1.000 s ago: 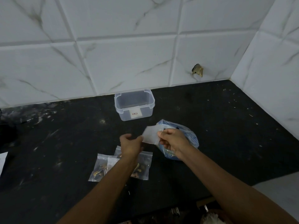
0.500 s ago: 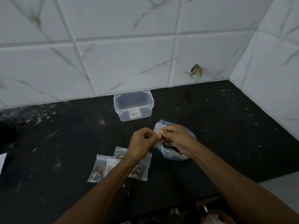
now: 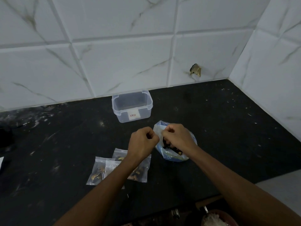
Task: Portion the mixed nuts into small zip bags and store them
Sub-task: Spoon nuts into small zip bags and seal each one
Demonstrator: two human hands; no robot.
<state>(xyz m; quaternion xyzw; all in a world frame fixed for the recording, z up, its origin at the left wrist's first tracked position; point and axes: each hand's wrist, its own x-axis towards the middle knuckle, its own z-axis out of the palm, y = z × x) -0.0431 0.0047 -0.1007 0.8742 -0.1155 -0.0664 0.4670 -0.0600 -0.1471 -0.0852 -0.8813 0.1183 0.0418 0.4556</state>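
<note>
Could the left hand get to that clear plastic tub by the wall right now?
Probably yes. The clear plastic tub stands open, with bare black counter between it and the left hand. That hand's fingers are curled, seemingly busy with the right hand.

Partly hidden or cut off

Small zip bags [image 3: 97,170] half covered by left forearm; beside them, blue nut bag [image 3: 175,156] masked by right hand [image 3: 176,136].

Nothing can be read for certain. The clear plastic container [image 3: 132,106] on the black worktop [image 3: 228,128] carries a white label [image 3: 133,114] on its near wall, with a small red-bordered mark holding dark characters, too small and blurred to make out. The small zip bags [image 3: 104,168] show no legible print.
</note>
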